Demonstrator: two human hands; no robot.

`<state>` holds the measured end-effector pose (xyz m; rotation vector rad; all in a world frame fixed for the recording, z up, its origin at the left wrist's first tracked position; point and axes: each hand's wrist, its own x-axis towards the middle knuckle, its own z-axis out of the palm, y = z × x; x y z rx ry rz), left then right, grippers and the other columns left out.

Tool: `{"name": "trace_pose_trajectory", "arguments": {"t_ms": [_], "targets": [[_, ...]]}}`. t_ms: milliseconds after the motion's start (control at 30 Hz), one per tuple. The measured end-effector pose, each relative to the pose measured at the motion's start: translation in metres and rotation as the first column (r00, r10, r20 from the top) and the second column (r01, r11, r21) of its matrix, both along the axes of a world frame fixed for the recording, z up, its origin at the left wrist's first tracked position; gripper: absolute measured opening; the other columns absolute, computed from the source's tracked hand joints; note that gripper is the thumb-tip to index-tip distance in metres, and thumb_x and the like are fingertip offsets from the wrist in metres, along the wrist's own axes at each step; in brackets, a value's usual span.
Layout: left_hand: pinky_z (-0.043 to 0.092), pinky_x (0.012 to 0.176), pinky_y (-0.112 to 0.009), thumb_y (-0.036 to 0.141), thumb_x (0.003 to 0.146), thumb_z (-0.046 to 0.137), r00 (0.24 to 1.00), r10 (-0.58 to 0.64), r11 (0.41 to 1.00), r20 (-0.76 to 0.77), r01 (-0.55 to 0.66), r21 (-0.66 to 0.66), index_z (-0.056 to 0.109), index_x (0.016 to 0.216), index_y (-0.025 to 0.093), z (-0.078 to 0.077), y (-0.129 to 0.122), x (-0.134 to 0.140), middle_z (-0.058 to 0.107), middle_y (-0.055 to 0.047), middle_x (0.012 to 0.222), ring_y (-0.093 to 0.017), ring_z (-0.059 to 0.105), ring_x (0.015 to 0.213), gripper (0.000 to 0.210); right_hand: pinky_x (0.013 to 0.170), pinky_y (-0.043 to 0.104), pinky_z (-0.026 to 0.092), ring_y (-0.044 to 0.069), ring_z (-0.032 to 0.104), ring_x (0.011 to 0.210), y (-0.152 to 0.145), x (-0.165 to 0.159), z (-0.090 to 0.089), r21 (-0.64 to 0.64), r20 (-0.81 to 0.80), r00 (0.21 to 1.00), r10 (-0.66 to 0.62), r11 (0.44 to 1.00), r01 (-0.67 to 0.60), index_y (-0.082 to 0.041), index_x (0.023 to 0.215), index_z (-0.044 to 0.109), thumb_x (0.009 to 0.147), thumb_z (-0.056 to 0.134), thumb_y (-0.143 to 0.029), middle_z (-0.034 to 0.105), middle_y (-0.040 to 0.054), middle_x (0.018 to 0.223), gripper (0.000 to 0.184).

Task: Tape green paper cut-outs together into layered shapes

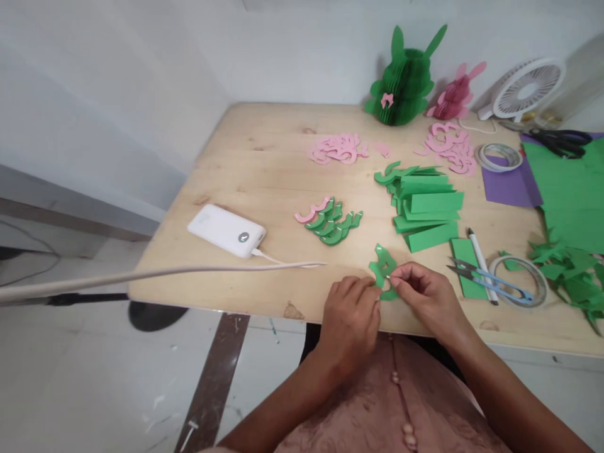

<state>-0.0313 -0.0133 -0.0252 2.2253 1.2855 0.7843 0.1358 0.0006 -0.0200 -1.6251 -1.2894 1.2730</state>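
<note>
A curvy green paper cutout (379, 272) lies near the table's front edge, with a small white patch at its top tip. My left hand (353, 314) is closed, its curled fingertips pressing on the cutout's lower left edge. Thumb and index finger of my right hand (425, 296) pinch together over the cutout's right side. A tiny white bit (388, 277), perhaps tape, shows at those fingertips. Just beyond lies a small pile of green curved cutouts (334, 226) with white patches, and a pink curved piece (311, 211) at its left.
Left stands a white power bank (226, 229) with a cable. Right are folded green strips (431, 204), a pen (481, 264), blue snips (495, 280) and a tape roll (542, 286). Behind are pink cutouts (337, 149), a green paper rabbit (403, 85) and a fan (528, 88).
</note>
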Motion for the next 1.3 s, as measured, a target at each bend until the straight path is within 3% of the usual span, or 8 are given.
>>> {"name": "trace_pose_trajectory", "arguments": {"t_ms": [167, 367, 567, 867, 1300], "targets": [[0.046, 0.082, -0.041, 0.014, 0.085, 0.043, 0.999, 0.005, 1.0, 0.033, -0.005, -0.009, 0.061, 0.099, 0.017, -0.001, -0.002, 0.002, 0.067, -0.011, 0.108, -0.024, 0.057, 0.095, 0.023, 0.058, 0.024, 0.043, 0.013, 0.052, 0.063, 0.002, 0.001, -0.001, 0.011, 0.023, 0.999, 0.049, 0.999, -0.049, -0.019, 0.077, 0.06, 0.08, 0.06, -0.035, 0.058, -0.0002, 0.067, 0.016], [0.047, 0.081, -0.041, 0.013, 0.086, 0.045, 0.995, 0.058, 0.996, 0.076, -0.063, 0.068, 0.062, 0.1, 0.017, -0.006, 0.004, -0.007, 0.068, -0.01, 0.105, -0.024, 0.059, 0.095, 0.023, 0.054, 0.025, 0.043, 0.013, 0.052, 0.059, 0.006, 0.002, 0.0, 0.027, 0.082, 0.993, 0.082, 0.996, -0.085, -0.019, 0.074, 0.06, 0.08, 0.059, -0.035, 0.058, -0.0004, 0.063, 0.017], [0.044, 0.082, -0.039, 0.018, 0.087, 0.048, 1.0, -0.013, 0.985, 0.017, 0.009, 0.17, 0.062, 0.101, 0.017, -0.014, 0.014, -0.01, 0.067, -0.009, 0.106, -0.023, 0.056, 0.098, 0.02, 0.055, 0.025, 0.043, 0.014, 0.052, 0.06, 0.007, 0.001, -0.001, 0.029, 0.125, 0.986, 0.112, 0.993, -0.116, -0.02, 0.074, 0.06, 0.081, 0.058, -0.036, 0.057, -0.0008, 0.063, 0.018], [0.04, 0.073, -0.036, 0.019, 0.087, 0.052, 0.995, 0.024, 0.976, -0.099, -0.002, 0.219, 0.061, 0.087, 0.018, -0.017, 0.021, -0.005, 0.061, -0.006, 0.086, -0.02, 0.054, 0.084, 0.009, 0.054, 0.025, 0.044, 0.014, 0.052, 0.059, 0.006, 0.001, -0.001, 0.047, 0.167, 0.979, 0.119, 0.991, -0.129, -0.02, 0.073, 0.061, 0.081, 0.056, -0.038, 0.057, -0.0007, 0.062, 0.021], [0.036, 0.066, -0.035, 0.018, 0.086, 0.051, 0.984, 0.068, 0.967, -0.164, -0.025, 0.255, 0.057, 0.074, 0.018, -0.018, 0.023, -0.004, 0.056, -0.006, 0.079, -0.02, 0.049, 0.076, 0.013, 0.051, 0.024, 0.043, 0.014, 0.051, 0.057, 0.007, 0.0, 0.001, 0.064, 0.186, 0.975, 0.119, 0.989, -0.133, -0.02, 0.071, 0.062, 0.081, 0.057, -0.038, 0.057, -0.0009, 0.06, 0.021]]}}
